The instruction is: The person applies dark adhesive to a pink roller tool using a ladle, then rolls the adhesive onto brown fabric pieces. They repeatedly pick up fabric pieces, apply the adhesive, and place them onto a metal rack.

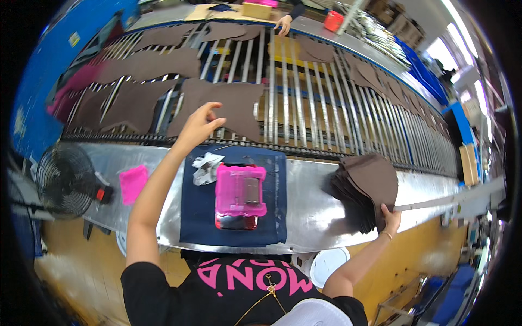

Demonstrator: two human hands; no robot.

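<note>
My left hand (202,124) reaches over the conveyor's near edge, thumb and fingers apart with nothing in them. Beneath it lies a flat brown cut panel (234,103), of leather or cloth, I cannot tell which. At the right, my right hand (389,221) grips the near edge of a stack of brown cut panels (370,182) on the metal table. The stack's layers fan out unevenly at its left side. Parts of the right fingers are hidden by the stack's edge.
More brown panels (147,65) lie across the conveyor's metal bars (310,103). On the metal table (310,190) are a pink plastic box (239,182) on a dark blue mat (198,223), crumpled white paper (208,167), a pink cloth (133,183) and a fan (65,179). Another person's hand (283,24) reaches over the far side.
</note>
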